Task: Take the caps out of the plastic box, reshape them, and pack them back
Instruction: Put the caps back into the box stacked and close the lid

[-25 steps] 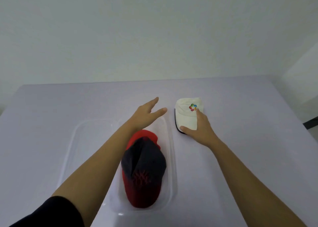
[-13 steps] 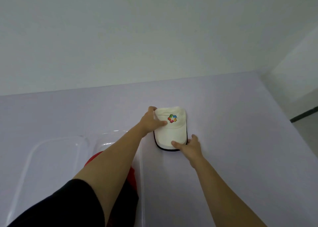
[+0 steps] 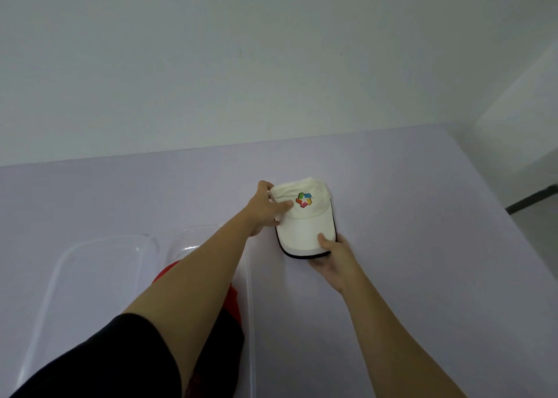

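Observation:
A white cap [image 3: 305, 225] with a colourful logo and a black-edged brim lies on the lilac table, right of the clear plastic box [image 3: 249, 292]. My left hand [image 3: 265, 209] grips the cap's crown at its left side, thumb on top near the logo. The brim's near right corner is pinched by my right hand [image 3: 332, 254], thumb on top. A red and dark cap [image 3: 232, 307] lies inside the box, mostly hidden under my left forearm.
A clear plastic lid [image 3: 90, 277] lies flat to the left of the box. The table [image 3: 422, 246] ends at a wall behind and drops off at the right, where floor shows.
My left hand moved from above the box onto the white cap's crown. My right hand shifted from the cap's top to its brim corner. The view swung right.

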Demonstrator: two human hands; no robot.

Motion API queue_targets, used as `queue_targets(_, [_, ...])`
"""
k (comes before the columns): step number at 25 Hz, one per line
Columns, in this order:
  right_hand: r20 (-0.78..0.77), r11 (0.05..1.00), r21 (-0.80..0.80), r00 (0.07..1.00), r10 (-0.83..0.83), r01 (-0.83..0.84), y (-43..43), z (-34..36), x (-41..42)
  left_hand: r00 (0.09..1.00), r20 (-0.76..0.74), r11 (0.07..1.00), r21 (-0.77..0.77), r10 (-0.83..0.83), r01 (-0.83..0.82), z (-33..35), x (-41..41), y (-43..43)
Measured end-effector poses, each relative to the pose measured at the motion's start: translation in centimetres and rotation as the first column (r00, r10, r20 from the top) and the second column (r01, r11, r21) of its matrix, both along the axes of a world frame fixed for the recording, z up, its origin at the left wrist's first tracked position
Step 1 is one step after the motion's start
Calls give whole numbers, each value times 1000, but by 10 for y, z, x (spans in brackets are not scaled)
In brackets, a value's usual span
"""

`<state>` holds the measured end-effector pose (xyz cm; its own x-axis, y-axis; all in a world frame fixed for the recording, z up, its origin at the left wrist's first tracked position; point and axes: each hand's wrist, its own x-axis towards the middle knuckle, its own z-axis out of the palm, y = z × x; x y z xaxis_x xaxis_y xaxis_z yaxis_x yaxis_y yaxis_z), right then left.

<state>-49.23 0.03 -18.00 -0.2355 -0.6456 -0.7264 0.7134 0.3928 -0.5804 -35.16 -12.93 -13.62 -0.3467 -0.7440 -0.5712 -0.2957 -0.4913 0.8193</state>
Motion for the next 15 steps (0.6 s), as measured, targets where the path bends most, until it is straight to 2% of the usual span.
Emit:
queue_targets(2, [82,985,-135,992,-95,105,5,16,0,999,-38,1000,-10,-10,9,14,-1,6])
queue_targets(4, [104,961,-252,990,-92,116,9,39,1,998,-63,999,-39,-15,12,37,-2,12])
queue_targets(7, [77,921,-385,997,-32,59,18,75,7,994,-103,997,-67,-37,30,76,8,23])
queue_targets(10, [51,875,-484,998,41,-11,25,107,26,981,-192,1000,2,-24,25,107,33,38])
queue_targets(12, [32,843,-535,995,92,-60,30,123,47,962,-272,999,36,9,1,121,57,50])
queue_targets(15, [4,800,-584,985,170,-136,33,142,81,929,-369,999,4,43,-44,136,100,61])
